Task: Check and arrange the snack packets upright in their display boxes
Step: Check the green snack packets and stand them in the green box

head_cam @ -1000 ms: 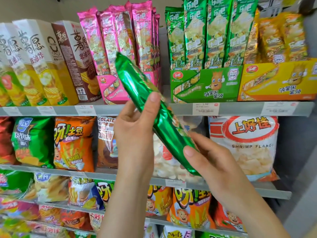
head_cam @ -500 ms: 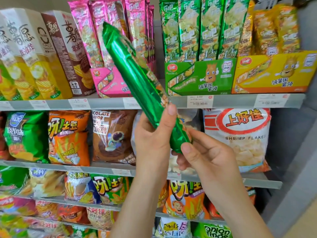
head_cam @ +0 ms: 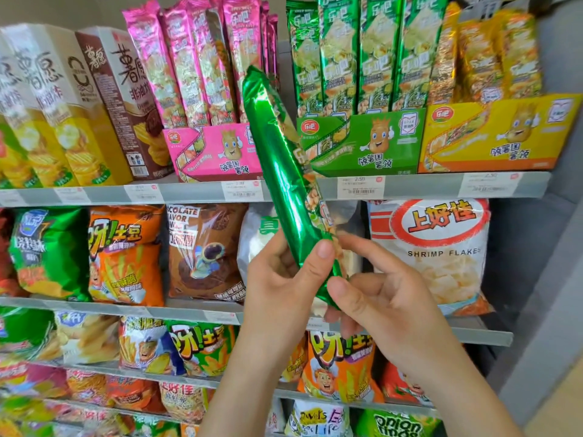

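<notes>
The long green foil snack packet [head_cam: 281, 171] has tipped nearer upright; left hand [head_cam: 284, 288] and right hand [head_cam: 391, 313] pinch its lower end, left of the green cardboard display box [head_cam: 372, 146]; best slot it bottom-first.

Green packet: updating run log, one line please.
left hand: grips green packet | right hand: pinches its bottom end | packet: tilted, outside green display box

From where I stand, the green cardboard display box [head_cam: 372, 143] is filled across its front by four upright green foil packets [head_cam: 362, 55], with no slot showing between them. The one opening is a narrow strip of grey wall [head_cam: 282, 48] between those and the pink foil packets [head_cam: 195, 64] in the pink cardboard box [head_cam: 214, 152]. The long green foil packet [head_cam: 284, 184], held tilted by the left hand [head_cam: 284, 279] and right hand [head_cam: 385, 298], crosses that strip's lower part. The grey metal shelf edge [head_cam: 419, 186] runs underneath.
</notes>
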Tool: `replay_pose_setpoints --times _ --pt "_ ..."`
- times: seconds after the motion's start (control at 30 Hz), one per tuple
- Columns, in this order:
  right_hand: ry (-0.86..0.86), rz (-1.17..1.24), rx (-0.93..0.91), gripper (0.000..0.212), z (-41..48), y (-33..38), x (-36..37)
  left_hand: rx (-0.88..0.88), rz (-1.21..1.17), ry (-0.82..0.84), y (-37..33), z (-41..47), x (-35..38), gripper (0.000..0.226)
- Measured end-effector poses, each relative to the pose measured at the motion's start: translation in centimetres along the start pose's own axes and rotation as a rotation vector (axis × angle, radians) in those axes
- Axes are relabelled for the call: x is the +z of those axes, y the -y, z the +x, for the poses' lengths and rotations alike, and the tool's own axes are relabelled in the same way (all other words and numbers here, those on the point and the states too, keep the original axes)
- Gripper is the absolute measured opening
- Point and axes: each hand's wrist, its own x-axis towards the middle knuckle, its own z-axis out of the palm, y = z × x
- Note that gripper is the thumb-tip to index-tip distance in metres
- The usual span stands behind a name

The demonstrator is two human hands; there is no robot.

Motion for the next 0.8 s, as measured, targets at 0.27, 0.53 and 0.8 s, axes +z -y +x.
replay_pose_setpoints --times 0.27,0.53,0.8 --pt "-0.098 -0.027 -0.113 0.027 -0.1 0.5 -0.5 0.084 0.167 0.141 -0.1 -0.7 0.1 0.045" --pt "-0.313 0.081 -0.208 0.050 0.3 0.6 1.4 0.410 0.802 -0.215 2.2 -1.8 1.5 0.061" --pt "-0.237 0.224 -0.171 0.037 0.3 1.3 1.2 0.550 1.045 -0.148 1.9 -2.1 1.4 0.069"
